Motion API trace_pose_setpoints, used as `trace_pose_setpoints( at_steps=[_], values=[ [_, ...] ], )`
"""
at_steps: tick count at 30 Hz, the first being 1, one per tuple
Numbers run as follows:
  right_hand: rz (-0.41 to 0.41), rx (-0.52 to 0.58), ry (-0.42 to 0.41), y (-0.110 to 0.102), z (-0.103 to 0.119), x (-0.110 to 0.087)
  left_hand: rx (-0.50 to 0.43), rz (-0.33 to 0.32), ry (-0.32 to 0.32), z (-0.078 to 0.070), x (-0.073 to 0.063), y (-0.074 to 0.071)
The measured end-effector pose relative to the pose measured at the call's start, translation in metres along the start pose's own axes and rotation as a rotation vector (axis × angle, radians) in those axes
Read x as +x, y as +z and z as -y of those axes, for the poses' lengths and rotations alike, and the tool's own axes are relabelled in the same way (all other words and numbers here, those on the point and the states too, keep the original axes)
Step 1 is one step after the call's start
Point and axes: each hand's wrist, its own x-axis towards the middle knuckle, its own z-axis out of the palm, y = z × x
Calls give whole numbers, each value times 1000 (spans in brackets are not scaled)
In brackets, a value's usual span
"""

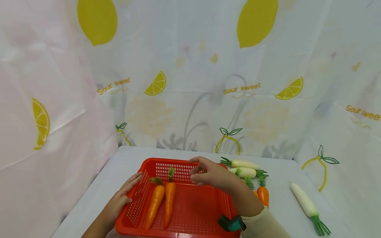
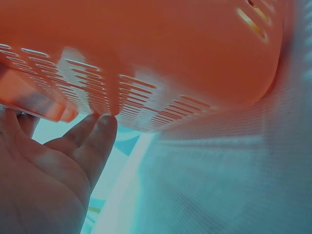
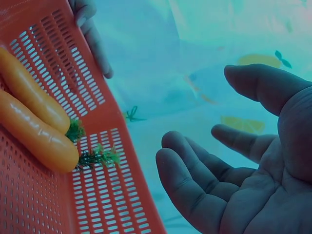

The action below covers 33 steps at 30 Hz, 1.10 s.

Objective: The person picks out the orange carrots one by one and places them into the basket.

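Orange carrots (image 1: pixel 263 195) beside the basket (image 1: pixel 194 210) lie partly behind the forearm (image 1: pixel 247 196).

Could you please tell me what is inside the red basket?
Two orange carrots with leafy green tops lie in the red basket, toward its left side. The right hand and forearm cover part of its far right corner, so what lies behind cannot be seen.

Head view overlooks the basket (image 1: pixel 193 210); left wrist's closely faces its outside; right wrist's and head's share its inside.
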Motion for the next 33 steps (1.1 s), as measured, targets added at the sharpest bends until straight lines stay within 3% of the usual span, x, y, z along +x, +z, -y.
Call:
trace_pose_setpoints(
  at_steps=[12, 24, 33],
  values=[
    [-75, -9, -40, -13, -13, -32, 3, -23, -45, -2, -3, -2],
    [-219, -11, -20, -35, -36, -59, 14, -14, -11, 0, -2, -2],
    [-362, 5, 23, -49, -57, -73, -13, -8, -38, 0, 1, -1]
  ],
)
